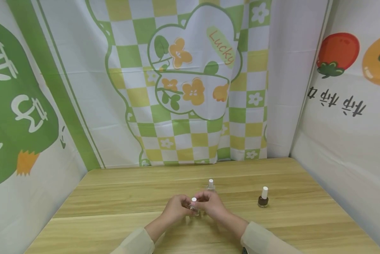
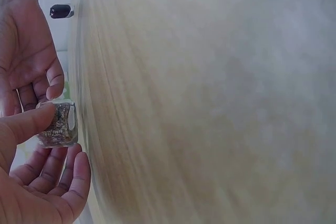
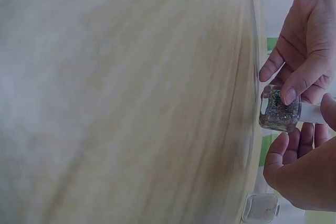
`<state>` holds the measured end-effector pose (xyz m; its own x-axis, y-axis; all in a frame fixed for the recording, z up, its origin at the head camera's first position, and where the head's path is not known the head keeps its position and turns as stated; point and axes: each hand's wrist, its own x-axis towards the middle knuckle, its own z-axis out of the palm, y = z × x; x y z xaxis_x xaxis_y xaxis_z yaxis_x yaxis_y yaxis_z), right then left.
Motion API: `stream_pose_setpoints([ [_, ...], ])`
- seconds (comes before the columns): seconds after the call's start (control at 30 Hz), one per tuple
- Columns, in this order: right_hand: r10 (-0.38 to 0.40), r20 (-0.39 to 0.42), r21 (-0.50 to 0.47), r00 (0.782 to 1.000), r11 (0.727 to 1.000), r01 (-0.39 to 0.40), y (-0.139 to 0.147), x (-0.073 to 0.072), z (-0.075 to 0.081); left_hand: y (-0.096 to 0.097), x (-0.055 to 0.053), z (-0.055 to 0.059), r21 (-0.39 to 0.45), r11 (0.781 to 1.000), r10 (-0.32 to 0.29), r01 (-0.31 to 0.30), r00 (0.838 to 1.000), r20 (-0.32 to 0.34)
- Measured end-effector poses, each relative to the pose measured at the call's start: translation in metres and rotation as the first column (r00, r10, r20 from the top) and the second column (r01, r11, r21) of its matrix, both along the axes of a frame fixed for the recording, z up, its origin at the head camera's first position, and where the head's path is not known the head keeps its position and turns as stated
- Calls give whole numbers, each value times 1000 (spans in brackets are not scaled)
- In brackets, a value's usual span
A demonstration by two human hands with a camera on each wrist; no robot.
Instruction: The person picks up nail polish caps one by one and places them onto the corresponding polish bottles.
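A small nail polish bottle [image 3: 281, 111] with glitter in clear glass is held between both hands, upright in the head view. My left hand [image 1: 174, 209] pinches its glass body, the thumb pressing on the side. On the other side my right hand [image 1: 213, 205] grips the white cap [image 1: 194, 199] with its thumb against it. The right hand's fingers curve near the glass in the right wrist view. Whether the cap is loosened cannot be seen.
A second nail polish bottle [image 1: 211, 184], pale with a white cap, stands just behind the right hand. Farther right on the wooden table [image 1: 129, 190] is a dark bottle [image 1: 263, 200] with a white cap. Printed cloth [image 1: 183, 134] hangs along the table's back edge.
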<state>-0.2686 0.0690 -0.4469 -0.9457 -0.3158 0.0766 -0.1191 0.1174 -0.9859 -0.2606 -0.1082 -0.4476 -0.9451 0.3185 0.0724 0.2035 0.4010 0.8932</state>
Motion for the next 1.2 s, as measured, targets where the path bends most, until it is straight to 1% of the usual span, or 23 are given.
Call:
stream_pose_setpoints([
  [0.2, 8, 19, 11, 1000, 1000, -8, 0, -1, -3, 0, 0, -1, -5, 1000, -4, 4, 1000, 4],
  [0.33, 13, 19, 11, 1000, 1000, -13, 0, -4, -6, 0, 0, -1, -4, 1000, -2, 2, 1000, 17],
  [0.43, 15, 17, 13, 1000, 1000, -15, 0, -4, -6, 0, -1, -1, -8, 1000, -3, 3, 1000, 11],
  [0.77, 5, 16, 46, 1000, 999, -6, 0, 0, -1, 1, -2, -1, -56, 998, 19, -19, 1000, -8],
  [0.97, 24, 34, 62, 999, 998, -27, 0, 1, 1, 1, -2, -1, -48, 999, 12, -12, 1000, -8],
  [1.2, 8, 37, 66, 999, 998, -10, -2, 3, 2, 0, -1, -3, -35, 999, 8, -8, 1000, -19],
])
